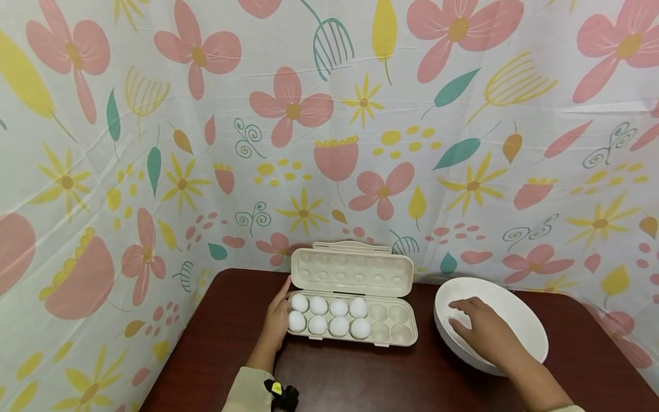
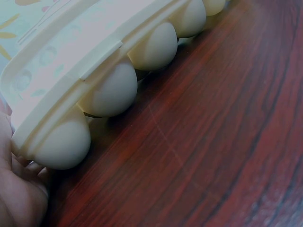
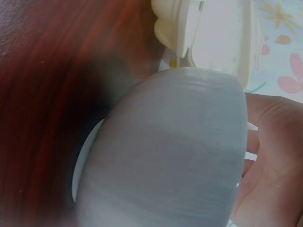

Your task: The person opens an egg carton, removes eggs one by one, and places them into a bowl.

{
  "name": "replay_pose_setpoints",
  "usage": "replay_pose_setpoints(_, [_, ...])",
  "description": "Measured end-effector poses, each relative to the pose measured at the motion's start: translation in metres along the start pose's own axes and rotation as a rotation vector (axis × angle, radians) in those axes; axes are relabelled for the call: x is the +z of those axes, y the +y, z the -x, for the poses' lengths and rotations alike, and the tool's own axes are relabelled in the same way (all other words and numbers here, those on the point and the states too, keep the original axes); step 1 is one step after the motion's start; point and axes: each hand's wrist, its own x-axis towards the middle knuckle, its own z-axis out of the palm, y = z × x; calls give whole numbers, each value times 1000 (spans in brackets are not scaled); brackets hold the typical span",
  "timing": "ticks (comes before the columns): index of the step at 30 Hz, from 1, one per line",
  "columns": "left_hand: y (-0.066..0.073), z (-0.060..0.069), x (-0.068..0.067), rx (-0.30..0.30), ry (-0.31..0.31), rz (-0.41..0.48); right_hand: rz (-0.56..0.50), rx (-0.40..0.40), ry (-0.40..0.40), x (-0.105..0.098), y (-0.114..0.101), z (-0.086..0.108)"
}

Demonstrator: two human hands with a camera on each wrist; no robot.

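A: In the head view, what room surrounds the egg carton (image 1: 389, 322)?

B: It stands with its lid (image 1: 352, 270) raised near the back edge of the table (image 1: 355, 377), close to the floral cloth (image 1: 360, 114). A strip of dark wood separates its right end from the white bowl (image 1: 525, 320), and more wood runs along its front.

A: The count?

B: Eight white eggs (image 1: 338, 326), four to a row; the four remaining cups (image 1: 399, 313), at the right end, show their hollows. One carton, one bowl.

A: And the hands?

B: The left hand (image 1: 278, 323) lies along the carton's left end, fingers extended against it. The right hand (image 1: 481, 329) is over the bowl, thumb and forefinger apart; with its forearm crossing the near rim, what lies beneath the palm cannot be told. A black device (image 1: 280, 393) sits at the beige left sleeve (image 1: 248, 392).

A: The left wrist view?

B: The carton's front runs diagonally beside the tabletop: five rounded cup bottoms, one latch tab (image 2: 102, 60). The hand touches the near end, its fingertips partly hidden.

A: And the right wrist view?

B: The bowl's outer wall blocks most of the scene. Fingers pass behind the rim; the carton's end, two bulges showing, stands beyond.
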Motion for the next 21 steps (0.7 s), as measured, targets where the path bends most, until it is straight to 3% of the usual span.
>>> replay_pose_setpoints(11, [-8,-2,2,-12,39,-16,-17,-25,101,-8,-19,-4])
replay_pose_setpoints(21, [1,1,-1,-9,-10,1,-50,-111,170,-8,-38,-7])
